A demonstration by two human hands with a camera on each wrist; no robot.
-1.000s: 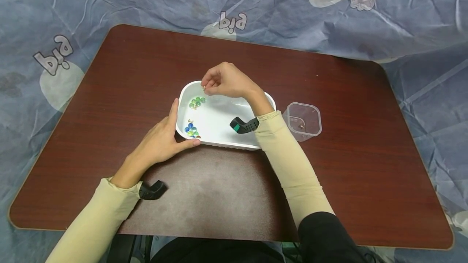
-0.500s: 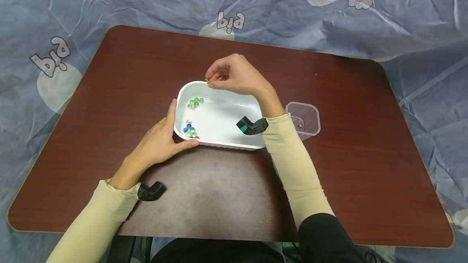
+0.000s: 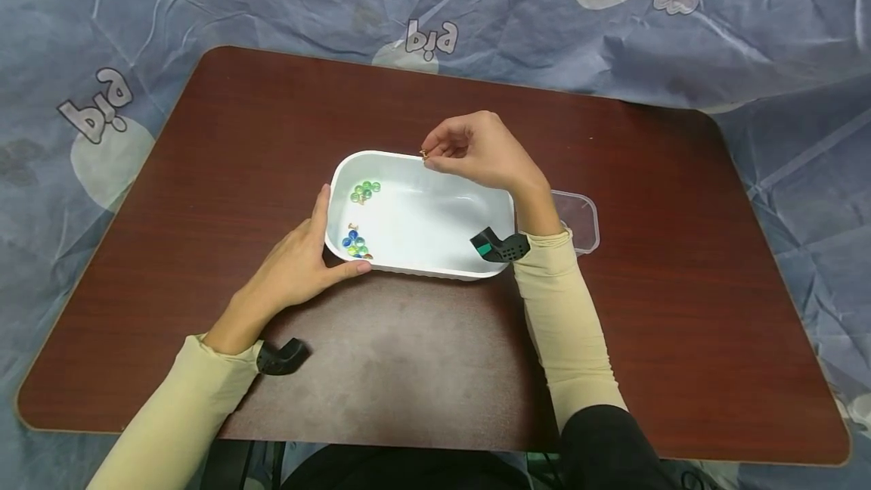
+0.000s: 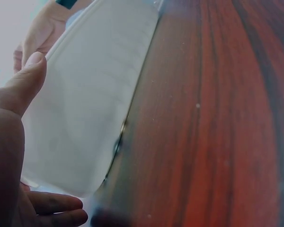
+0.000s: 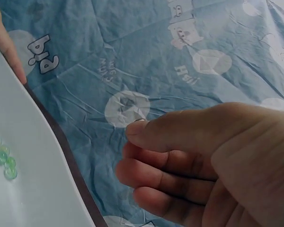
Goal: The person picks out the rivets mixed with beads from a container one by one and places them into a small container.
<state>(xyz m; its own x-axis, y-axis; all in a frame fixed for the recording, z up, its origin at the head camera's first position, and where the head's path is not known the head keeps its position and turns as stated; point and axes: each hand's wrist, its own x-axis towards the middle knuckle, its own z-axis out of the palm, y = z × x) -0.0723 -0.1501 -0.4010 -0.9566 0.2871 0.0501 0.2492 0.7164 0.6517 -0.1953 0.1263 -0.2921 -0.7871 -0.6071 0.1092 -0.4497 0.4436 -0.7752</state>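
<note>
My right hand (image 3: 486, 150) pinches a small gold-coloured metal piece (image 3: 425, 154) between thumb and fingertips, over the far rim of the white tray (image 3: 435, 240). In the right wrist view only a sliver of that piece shows above the thumb. At the tray's left end my left hand (image 3: 292, 263) rests with spread, fairly straight fingers, its thumb lying along the front rim. Inside the tray, green glass marbles (image 3: 367, 186) form a group at the back left. Blue and yellow-green marbles (image 3: 353, 235) lie nearer the front, with another small gold piece (image 3: 353, 226) beside them.
A clear plastic box (image 3: 585, 221) stands right of the tray, partly hidden by my right wrist and sleeve. Both stand on a brown wooden table (image 3: 680, 286). Blue printed cloth (image 3: 272, 6) lies beyond the table's far edge.
My right hand has moved rightward along the tray's far rim, carrying the gold piece away from the green marbles. It now covers more of the clear box. My left hand stays put.
</note>
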